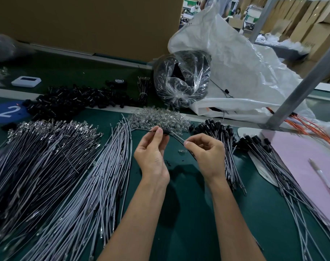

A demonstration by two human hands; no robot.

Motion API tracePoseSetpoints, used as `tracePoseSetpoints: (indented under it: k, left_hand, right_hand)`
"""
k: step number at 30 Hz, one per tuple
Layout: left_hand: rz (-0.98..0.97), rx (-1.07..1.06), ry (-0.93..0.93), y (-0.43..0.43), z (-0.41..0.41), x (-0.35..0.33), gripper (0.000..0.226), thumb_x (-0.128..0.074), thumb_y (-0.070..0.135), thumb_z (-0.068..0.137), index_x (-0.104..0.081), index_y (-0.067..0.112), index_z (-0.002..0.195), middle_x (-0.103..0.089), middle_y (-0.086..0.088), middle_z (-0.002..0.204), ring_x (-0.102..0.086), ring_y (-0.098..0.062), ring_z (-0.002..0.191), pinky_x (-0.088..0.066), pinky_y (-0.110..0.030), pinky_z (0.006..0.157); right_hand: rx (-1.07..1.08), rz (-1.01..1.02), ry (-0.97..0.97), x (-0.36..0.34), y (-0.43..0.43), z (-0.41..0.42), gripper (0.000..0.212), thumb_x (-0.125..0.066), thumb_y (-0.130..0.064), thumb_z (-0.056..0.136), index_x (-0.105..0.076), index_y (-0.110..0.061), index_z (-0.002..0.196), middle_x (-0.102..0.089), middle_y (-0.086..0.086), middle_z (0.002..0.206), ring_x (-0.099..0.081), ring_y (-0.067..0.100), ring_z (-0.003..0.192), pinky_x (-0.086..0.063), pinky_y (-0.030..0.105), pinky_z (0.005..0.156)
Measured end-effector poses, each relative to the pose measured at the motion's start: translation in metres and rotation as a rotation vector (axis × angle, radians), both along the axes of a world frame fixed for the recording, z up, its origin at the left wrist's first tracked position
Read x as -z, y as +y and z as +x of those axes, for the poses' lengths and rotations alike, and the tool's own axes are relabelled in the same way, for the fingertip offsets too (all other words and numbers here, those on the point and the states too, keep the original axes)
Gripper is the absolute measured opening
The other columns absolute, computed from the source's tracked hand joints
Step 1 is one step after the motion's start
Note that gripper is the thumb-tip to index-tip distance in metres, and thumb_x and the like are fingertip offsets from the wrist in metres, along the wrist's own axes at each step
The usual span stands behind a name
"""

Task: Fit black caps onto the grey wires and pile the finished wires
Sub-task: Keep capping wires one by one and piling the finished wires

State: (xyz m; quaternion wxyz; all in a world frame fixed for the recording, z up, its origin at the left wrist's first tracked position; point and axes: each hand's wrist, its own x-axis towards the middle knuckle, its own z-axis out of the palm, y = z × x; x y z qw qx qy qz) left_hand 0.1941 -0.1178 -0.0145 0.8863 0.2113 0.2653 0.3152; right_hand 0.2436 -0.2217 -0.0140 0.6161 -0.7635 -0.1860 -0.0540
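Observation:
My left hand [152, 147] pinches a black cap [166, 131] between thumb and fingertips above the green table. A grey wire [176, 137] runs out of the cap to my right hand [205, 149], which pinches it a short way along. Bare grey wires [96, 178] lie fanned out left of my hands, with a darker bundle [37, 153] further left. Wires with black caps fitted [222, 132] are piled to the right of my hands. Loose black caps [66, 101] sit heaped at the back left.
A mound of small clear parts [158, 118] lies just behind my hands. A clear bag of black parts [181, 80] and a big white sack [236, 63] stand behind. A pink sheet [302, 159] with a pen [320, 176] lies right, under a metal post [303, 87].

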Motion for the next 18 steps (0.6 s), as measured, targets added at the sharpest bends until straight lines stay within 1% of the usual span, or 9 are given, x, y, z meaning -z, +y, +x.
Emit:
tracePoseSetpoints:
  k: [5,7,10,11,15,18]
  left_hand:
    - [-0.003,-0.001,0.005,0.0003,0.0001,0.0011,0.007,-0.071,0.000,0.083,-0.070,0.007,0.086,-0.070,-0.005,0.085,-0.069,-0.014,0.080,-0.057,-0.020,0.072]
    - [-0.008,0.000,0.006,0.0002,0.0002,0.0010,0.007,-0.071,0.001,0.083,-0.070,0.008,0.085,-0.071,-0.004,0.085,-0.069,-0.014,0.081,-0.057,-0.020,0.071]
    - [-0.025,-0.004,0.016,0.0004,0.0005,0.0021,0.007,-0.072,0.002,0.083,-0.070,0.009,0.085,-0.070,-0.006,0.089,-0.069,-0.019,0.088,-0.056,-0.018,0.069]
    - [-0.028,-0.005,0.016,0.0003,0.0009,0.0022,0.007,-0.072,0.002,0.084,-0.070,0.009,0.085,-0.070,-0.005,0.089,-0.068,-0.019,0.088,-0.056,-0.018,0.069]
    - [-0.010,0.007,0.014,-0.0017,0.0013,0.0019,0.008,-0.071,0.000,0.084,-0.070,0.008,0.085,-0.071,-0.001,0.080,-0.069,-0.013,0.078,-0.056,-0.019,0.069]
    - [0.019,0.022,0.009,-0.0046,0.0024,0.0016,0.008,-0.071,0.000,0.083,-0.070,0.008,0.084,-0.072,0.001,0.075,-0.070,-0.012,0.074,-0.057,-0.020,0.069]
  right_hand:
    - [0.013,0.014,0.019,-0.0009,-0.0002,-0.0009,0.019,-0.074,-0.003,0.075,-0.072,-0.018,0.064,-0.063,-0.004,0.055,-0.049,0.007,0.050,-0.040,0.017,0.050]
    - [0.018,0.006,0.022,-0.0014,-0.0003,-0.0010,0.021,-0.074,-0.003,0.075,-0.071,-0.020,0.063,-0.064,-0.004,0.055,-0.051,0.010,0.052,-0.044,0.022,0.052]
    - [0.034,0.013,0.035,-0.0014,-0.0010,-0.0012,0.022,-0.073,-0.005,0.075,-0.071,-0.022,0.062,-0.065,-0.002,0.058,-0.055,0.013,0.055,-0.048,0.031,0.055]
    - [0.036,0.017,0.038,-0.0014,-0.0013,-0.0010,0.021,-0.073,-0.006,0.075,-0.071,-0.023,0.062,-0.065,-0.002,0.058,-0.056,0.013,0.056,-0.048,0.031,0.056]
    - [0.017,-0.004,0.031,-0.0006,-0.0005,-0.0003,0.021,-0.073,-0.004,0.075,-0.072,-0.021,0.063,-0.065,-0.003,0.057,-0.053,0.010,0.052,-0.044,0.023,0.053]
    - [0.000,-0.013,0.027,-0.0006,0.0003,-0.0005,0.018,-0.074,-0.004,0.076,-0.072,-0.019,0.065,-0.066,-0.002,0.058,-0.054,0.008,0.053,-0.043,0.019,0.053]
